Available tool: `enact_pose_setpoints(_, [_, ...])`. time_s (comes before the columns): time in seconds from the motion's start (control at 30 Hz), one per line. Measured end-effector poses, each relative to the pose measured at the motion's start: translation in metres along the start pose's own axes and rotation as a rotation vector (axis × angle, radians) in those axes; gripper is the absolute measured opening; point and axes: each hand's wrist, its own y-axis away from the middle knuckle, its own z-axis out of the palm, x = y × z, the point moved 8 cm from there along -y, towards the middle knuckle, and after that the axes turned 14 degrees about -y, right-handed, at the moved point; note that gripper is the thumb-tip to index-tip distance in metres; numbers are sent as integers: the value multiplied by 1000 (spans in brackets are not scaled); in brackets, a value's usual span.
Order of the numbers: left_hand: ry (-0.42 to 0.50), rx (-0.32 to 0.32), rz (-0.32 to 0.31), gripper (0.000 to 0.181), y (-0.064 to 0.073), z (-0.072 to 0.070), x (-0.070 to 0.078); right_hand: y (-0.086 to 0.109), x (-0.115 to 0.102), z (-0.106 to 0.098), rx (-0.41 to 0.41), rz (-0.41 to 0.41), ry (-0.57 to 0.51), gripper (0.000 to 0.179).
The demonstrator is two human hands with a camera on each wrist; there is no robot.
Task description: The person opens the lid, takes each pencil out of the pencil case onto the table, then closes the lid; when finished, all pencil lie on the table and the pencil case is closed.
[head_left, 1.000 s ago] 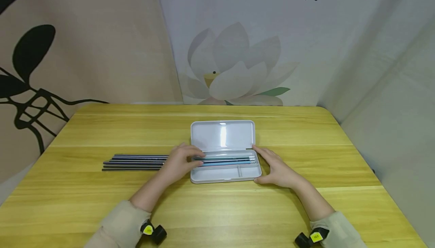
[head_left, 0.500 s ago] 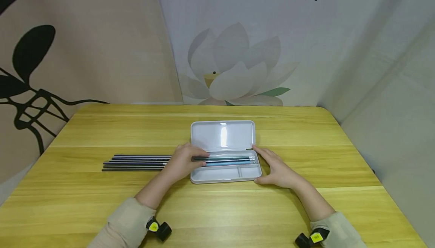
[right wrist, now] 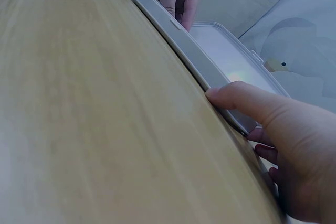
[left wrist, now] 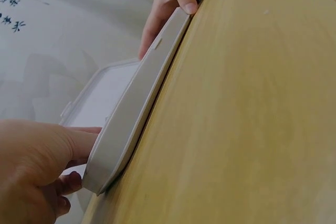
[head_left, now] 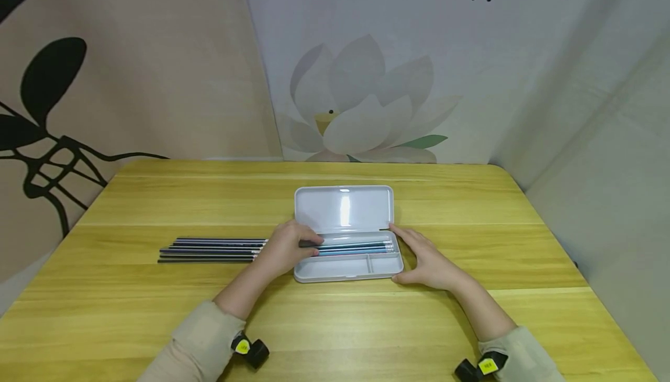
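A white pencil case (head_left: 332, 267) lies on the table with its lid (head_left: 319, 207) tipped back. Blue and dark green pencils (head_left: 358, 249) lie lengthwise in its rear compartment; the front compartments hold nothing. My left hand (head_left: 287, 248) reaches over the left end and pinches a dark pencil between thumb and fingers, partly hidden by the hand. In the left wrist view its fingers (left wrist: 81, 142) dip past the case rim. My right hand (head_left: 426, 261) holds the right end, thumb at the front corner and fingertips at the hinge side; the right wrist view shows its thumb (right wrist: 236, 95) against the front wall.
Several dark pencils (head_left: 209, 250) lie side by side on the wooden table (head_left: 335, 329), left of the case and partly behind my left hand. A printed curtain (head_left: 377, 79) hangs behind the table's far edge.
My left hand has slid a little to the right, deeper over the case, and then slowed. More of the loose pencils' right ends show. My right hand and the case have stayed put.
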Motion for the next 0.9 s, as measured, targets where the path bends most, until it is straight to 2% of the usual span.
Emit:
enact_pose_setpoints(0.2, [-41,-12,12,18,-1,0,3,0,-1,0,-2,7,-2,103])
enact_pose_setpoints(0.47, [-48,-36,69,16,0,1,10,0,-1,0,-8,4,-6,103])
enact_pose_setpoints(0.9, [-62,-45,54,16,-1,1,10,0,0,0,-7,0,-12,103])
